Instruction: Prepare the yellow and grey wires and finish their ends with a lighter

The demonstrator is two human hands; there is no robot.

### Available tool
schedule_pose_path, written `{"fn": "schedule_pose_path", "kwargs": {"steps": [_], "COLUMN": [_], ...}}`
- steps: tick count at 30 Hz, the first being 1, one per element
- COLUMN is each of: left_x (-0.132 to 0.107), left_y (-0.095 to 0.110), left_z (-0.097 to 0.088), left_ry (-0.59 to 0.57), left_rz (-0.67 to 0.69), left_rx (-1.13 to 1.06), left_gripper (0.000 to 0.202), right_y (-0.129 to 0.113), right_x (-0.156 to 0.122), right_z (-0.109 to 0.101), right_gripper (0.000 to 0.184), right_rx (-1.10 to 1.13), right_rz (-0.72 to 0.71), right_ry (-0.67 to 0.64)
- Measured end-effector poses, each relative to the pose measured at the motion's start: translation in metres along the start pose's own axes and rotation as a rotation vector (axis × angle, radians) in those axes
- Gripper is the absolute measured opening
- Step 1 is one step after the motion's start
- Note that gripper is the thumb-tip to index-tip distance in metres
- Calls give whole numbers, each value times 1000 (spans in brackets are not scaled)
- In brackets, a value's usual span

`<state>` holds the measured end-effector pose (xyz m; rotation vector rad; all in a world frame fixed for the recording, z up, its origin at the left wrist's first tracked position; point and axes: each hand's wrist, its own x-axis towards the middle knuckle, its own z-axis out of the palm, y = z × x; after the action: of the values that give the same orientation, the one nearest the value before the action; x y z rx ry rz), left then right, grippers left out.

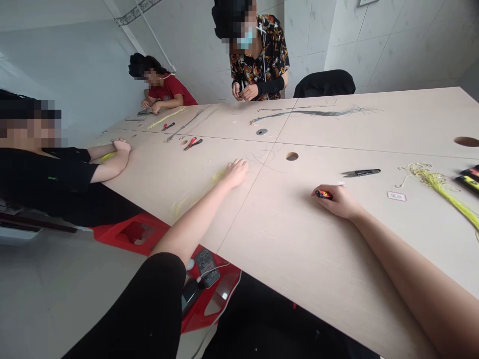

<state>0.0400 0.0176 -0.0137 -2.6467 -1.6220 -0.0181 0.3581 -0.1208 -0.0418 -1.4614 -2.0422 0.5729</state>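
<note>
Right hand: at about 2 o'clock, curled, fingers together, clamped on a small red, yellow and black item, its kind too small to tell. Left hand: at about 11 o'clock, palm down, fingers slightly apart, holding nothing, fingertips on the tabletop. Just beside it lie loose yellow strands and thin wire loops. At 8 o'clock, below the table edge: a red plastic stool. Surface: pale wood-grain table of joined panels, with a round hole at 12 o'clock. At 1 o'clock: black-handled snips. At 2 o'clock: a small white label, a yellow-green cord bundle and black-and-yellow cases. Farther off: red-handled pliers at 11 o'clock, a metal washer and a long grey wire bundle at 12 o'clock. Room: a co-worker in black at 10 o'clock, a co-worker in red at 11 o'clock, a co-worker in a floral shirt at 12 o'clock; white tiled walls.
</note>
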Motion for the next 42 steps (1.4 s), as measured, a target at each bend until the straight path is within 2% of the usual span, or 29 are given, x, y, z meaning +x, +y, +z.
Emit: {"fn": "schedule_pose_path", "kwargs": {"steps": [4,6,12,15,17,21,24,27,34,42], "left_x": [7,10,9,11,12,8,6,6,1,0], "left_y": [26,45,110,136,146,152,150,149,152,151], "left_z": [-5,-9,-23,-17,-6,21,29,28,22,20], "left_ry": [81,129,209,163,164,239,264,249,236,228], "left_rz": [24,86,523,620,585,450,421,428,465,424], "left_rx": [-190,-309,-650,-796,-887,-1006,-1025,-1019,-982,-986], "left_gripper": [29,26,15,12,11,9,9,8,8,8], "right_y": [0,0,-1,2,3,2,1,1,2,-3], "right_x": [-1,-2,-7,-10,-10,-7,-4,0,7,9], "right_z": [0,-1,-4,-4,-4,-3,-2,-3,-1,0], "right_gripper": [25,25,28,30,31,30,32,36,39,39], "right_rx": [65,113,342,524,587,577,533,494,361,305], "right_rz": [24,60,245,290,310,303,283,276,234,200], "right_ry": [3,27,233,307,325,350,310,233,168,168]}}
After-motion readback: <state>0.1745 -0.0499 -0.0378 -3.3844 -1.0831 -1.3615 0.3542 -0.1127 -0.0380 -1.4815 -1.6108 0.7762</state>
